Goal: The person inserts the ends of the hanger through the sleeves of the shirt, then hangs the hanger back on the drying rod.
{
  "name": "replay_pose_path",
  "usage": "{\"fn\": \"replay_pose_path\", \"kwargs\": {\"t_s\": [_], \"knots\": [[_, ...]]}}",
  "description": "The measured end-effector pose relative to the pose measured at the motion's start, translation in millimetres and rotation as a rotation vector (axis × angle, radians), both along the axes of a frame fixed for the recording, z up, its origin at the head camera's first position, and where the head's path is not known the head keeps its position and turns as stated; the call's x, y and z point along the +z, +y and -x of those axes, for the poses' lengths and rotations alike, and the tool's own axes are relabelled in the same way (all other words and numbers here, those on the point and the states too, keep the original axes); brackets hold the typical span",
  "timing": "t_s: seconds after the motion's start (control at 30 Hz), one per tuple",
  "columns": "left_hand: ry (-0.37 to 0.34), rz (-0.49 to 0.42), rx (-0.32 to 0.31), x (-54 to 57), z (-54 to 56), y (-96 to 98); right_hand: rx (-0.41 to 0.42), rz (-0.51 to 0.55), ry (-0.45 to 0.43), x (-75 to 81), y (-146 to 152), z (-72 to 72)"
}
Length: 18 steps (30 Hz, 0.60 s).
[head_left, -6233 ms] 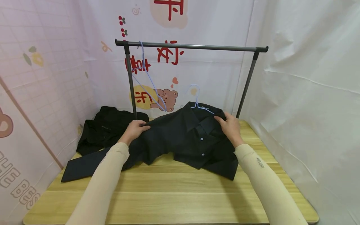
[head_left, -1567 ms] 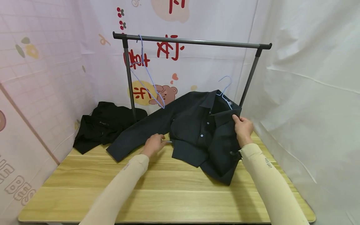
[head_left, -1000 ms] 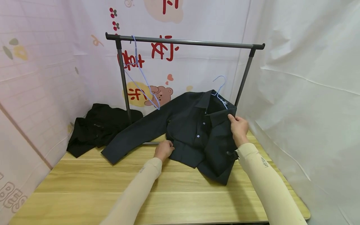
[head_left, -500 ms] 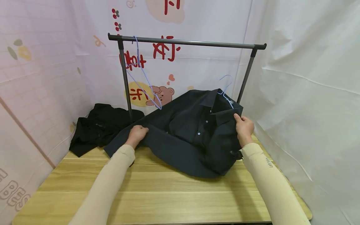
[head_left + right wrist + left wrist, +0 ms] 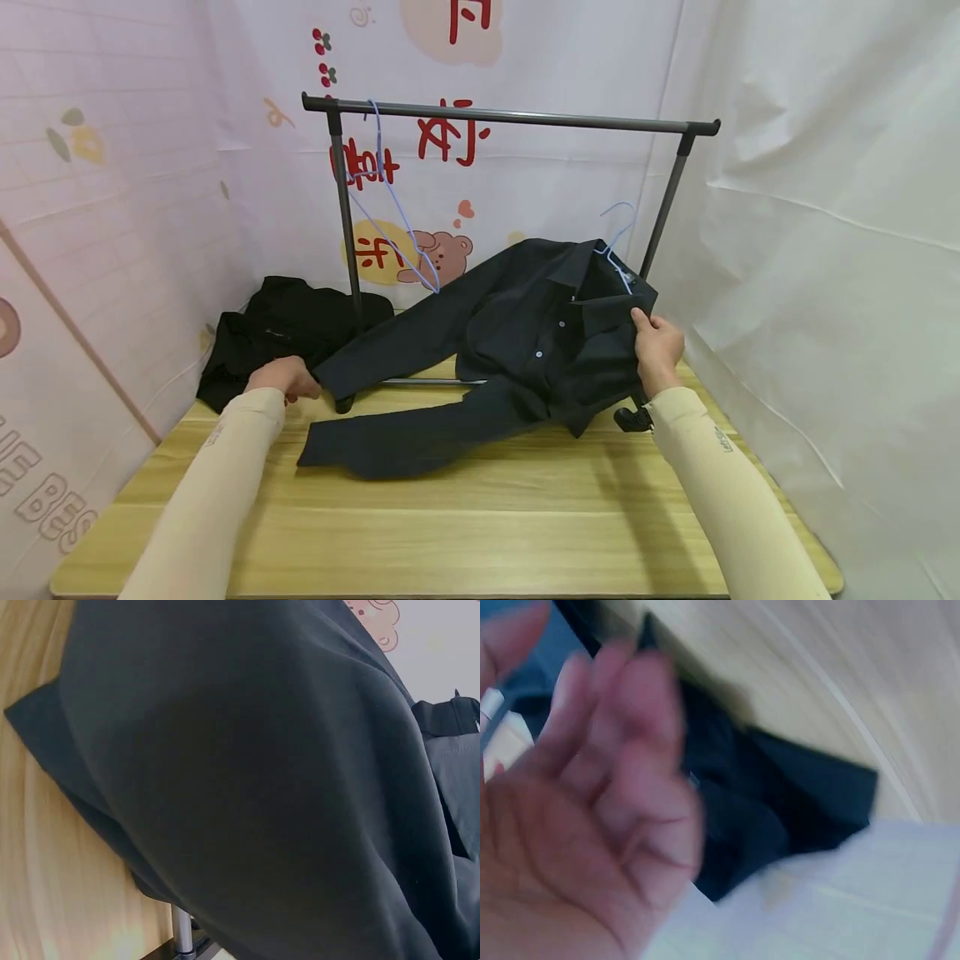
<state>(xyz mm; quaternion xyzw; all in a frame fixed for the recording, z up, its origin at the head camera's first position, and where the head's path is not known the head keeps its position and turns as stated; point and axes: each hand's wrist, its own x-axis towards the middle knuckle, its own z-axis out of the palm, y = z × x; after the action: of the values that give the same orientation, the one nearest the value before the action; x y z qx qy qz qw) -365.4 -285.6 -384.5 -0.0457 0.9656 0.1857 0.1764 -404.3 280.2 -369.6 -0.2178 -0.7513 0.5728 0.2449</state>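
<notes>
My right hand (image 5: 658, 346) pinches the dark button-up shirt (image 5: 495, 325) at the shoulder beside its collar. A pale blue wire hanger (image 5: 621, 237) sits inside the collar, hook upward. One sleeve stretches left toward the rack's leg; the other swings out lower, over the front of the table. My left hand (image 5: 285, 379) holds nothing, just left of the upper cuff. In the left wrist view its fingers (image 5: 656, 795) are blurred and loosely bent. The right wrist view is mostly filled by the shirt cloth (image 5: 240, 780), with the right hand hidden.
A dark metal rack (image 5: 517, 119) stands on the wooden table (image 5: 465, 533). Another blue hanger (image 5: 397, 204) hangs at its left end. A crumpled black garment (image 5: 300, 321) lies at the back left. White curtains (image 5: 810, 250) surround the table.
Since half a second ago, my left hand has let go of the lower sleeve and moved left; that sleeve now extends leftward. Over several seconds the shirt and hanger shifted right in my right hand.
</notes>
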Motion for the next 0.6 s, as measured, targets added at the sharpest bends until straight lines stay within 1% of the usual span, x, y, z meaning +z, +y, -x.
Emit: {"fn": "replay_pose_path", "kwargs": {"t_s": [0.07, 0.1, 0.17, 0.23, 0.33, 0.43, 0.53, 0.6], "knots": [[0.108, 0.027, 0.002, -5.9, 8.6, 17.7, 0.011, 0.001, 0.008, 0.3, 1, 0.4], [0.161, 0.024, -0.005, -9.4, 14.5, 28.2, 0.016, 0.002, 0.013, 0.3, 1, 0.9], [0.251, 0.013, -0.049, -16.7, 26.8, 51.1, 0.024, 0.007, 0.026, 1.1, 0, 1.2], [0.311, 0.005, -0.106, -25.4, 38.4, 76.6, 0.023, 0.003, 0.038, 1.7, 0, 1.6], [0.361, 0.030, -0.218, -36.8, 50.1, 117.4, 0.013, 0.002, 0.051, -0.4, 0, 2.0], [0.383, 0.087, -0.302, -46.8, 55.3, 154.3, 0.010, -0.002, 0.049, -3.0, 1, 2.4], [0.404, 0.141, -0.341, -56.3, 57.1, 184.9, 0.022, 0.006, 0.038, -4.5, 1, 1.7], [0.415, 0.172, -0.358, -63.4, 58.2, 201.5, 0.029, 0.013, 0.033, -5.5, 2, 1.6]]}}
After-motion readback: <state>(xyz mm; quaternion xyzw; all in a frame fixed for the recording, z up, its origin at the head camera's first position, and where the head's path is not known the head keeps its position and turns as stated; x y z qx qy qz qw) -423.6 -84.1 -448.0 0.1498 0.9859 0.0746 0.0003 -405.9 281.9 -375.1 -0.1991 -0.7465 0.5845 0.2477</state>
